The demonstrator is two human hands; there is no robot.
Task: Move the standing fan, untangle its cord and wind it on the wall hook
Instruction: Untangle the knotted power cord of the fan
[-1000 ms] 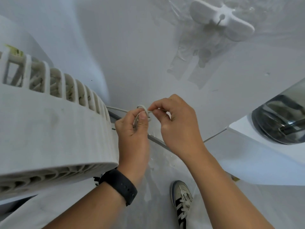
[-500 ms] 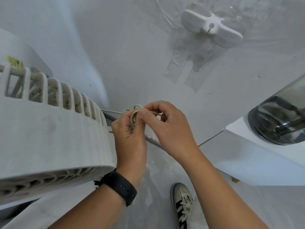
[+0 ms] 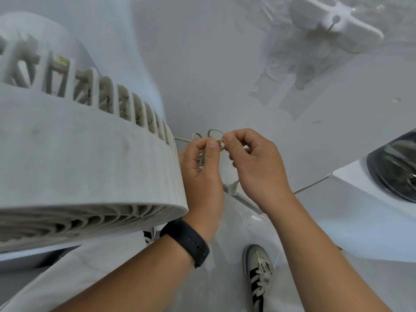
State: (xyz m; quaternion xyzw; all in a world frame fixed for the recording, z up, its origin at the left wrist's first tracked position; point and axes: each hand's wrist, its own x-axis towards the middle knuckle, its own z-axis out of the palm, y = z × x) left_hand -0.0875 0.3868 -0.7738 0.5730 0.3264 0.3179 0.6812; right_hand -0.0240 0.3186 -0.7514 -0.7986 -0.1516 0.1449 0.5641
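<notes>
The white standing fan's head point(image 3: 85, 167) fills the left side, close to me, grille facing down. Its thin pale cord point(image 3: 215, 132) is knotted into small loops just right of the fan's rim. My left hand point(image 3: 202, 174), with a black band on the wrist, grips the bundle between thumb and curled fingers. My right hand point(image 3: 256, 165) pinches a loop of the same cord with thumb and forefinger, right beside the left thumb. The white wall hook point(image 3: 335, 23) is fixed high on the wall at the upper right, well above both hands, with nothing on it.
A white appliance with a dark round glass door point(image 3: 396, 172) stands at the right. Torn tape marks point(image 3: 286, 86) show on the wall below the hook. My shoe point(image 3: 258, 266) stands on the pale floor by the wall's base.
The hands have drawn slightly apart and the cord's loops now show between and above the thumbs. The view shifted, so fan and hook sit differently in frame.
</notes>
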